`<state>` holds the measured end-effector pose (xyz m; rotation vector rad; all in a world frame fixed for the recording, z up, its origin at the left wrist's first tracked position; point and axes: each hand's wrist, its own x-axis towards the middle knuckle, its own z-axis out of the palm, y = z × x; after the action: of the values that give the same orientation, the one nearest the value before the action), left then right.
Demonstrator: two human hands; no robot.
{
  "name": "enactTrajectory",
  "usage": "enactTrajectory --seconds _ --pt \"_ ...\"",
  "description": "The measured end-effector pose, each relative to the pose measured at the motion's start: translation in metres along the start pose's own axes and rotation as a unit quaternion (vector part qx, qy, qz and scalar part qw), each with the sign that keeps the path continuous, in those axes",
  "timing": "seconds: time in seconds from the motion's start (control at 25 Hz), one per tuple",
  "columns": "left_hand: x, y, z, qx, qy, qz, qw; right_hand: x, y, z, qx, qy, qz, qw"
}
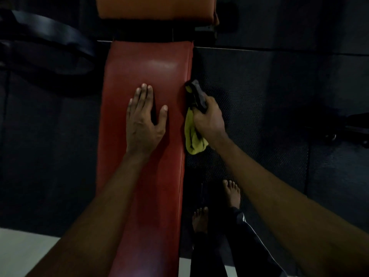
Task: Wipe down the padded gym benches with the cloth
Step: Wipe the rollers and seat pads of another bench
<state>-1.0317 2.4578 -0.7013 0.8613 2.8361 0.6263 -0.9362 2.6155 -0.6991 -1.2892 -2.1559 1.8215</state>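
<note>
Fingers of the left hand [144, 120] lie flat and close together, thumb out, on the red bench pad [147, 72]. The right hand [209, 118] grips a yellow cloth [192, 134] tight against the pad's right edge.

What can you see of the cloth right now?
The cloth is soft fabric, yellow-green with a dark grey part at its far end, bunched up, not spread flat. The right hand grips its middle: the dark end sticks out beyond the hand, and the yellow end trails out near the wrist. It lies against the right side edge of the red bench pad, not on top. Dim light hides finer detail.
</note>
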Motion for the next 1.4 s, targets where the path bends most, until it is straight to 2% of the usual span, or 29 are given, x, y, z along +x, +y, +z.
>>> enactTrajectory --seconds 0.24,0.48,0.72,0.96,1.28,1.4 --pt "0.000 0.003 0.006 0.028 0.039 -0.008 0.999 -0.020 -0.003 -0.020 -0.040 -0.090 0.014 0.995" --pt "0.000 0.005 0.007 0.039 0.045 -0.015 0.998 0.050 -0.036 -0.020 -0.072 -0.035 -0.004 0.997" --pt "0.001 0.006 0.004 0.064 0.021 -0.035 0.997 0.042 -0.034 -0.026 -0.088 -0.089 0.022 0.992" --pt "0.002 0.007 0.002 0.075 -0.006 -0.046 0.996 0.098 -0.053 -0.021 -0.099 -0.038 0.024 0.994" --pt "0.001 0.012 -0.004 0.069 -0.026 -0.059 0.996 0.091 -0.045 -0.031 -0.090 -0.085 0.030 0.992" --pt "0.002 0.012 -0.005 0.071 -0.037 -0.066 0.995 0.118 -0.050 -0.030 -0.101 -0.083 0.032 0.991"
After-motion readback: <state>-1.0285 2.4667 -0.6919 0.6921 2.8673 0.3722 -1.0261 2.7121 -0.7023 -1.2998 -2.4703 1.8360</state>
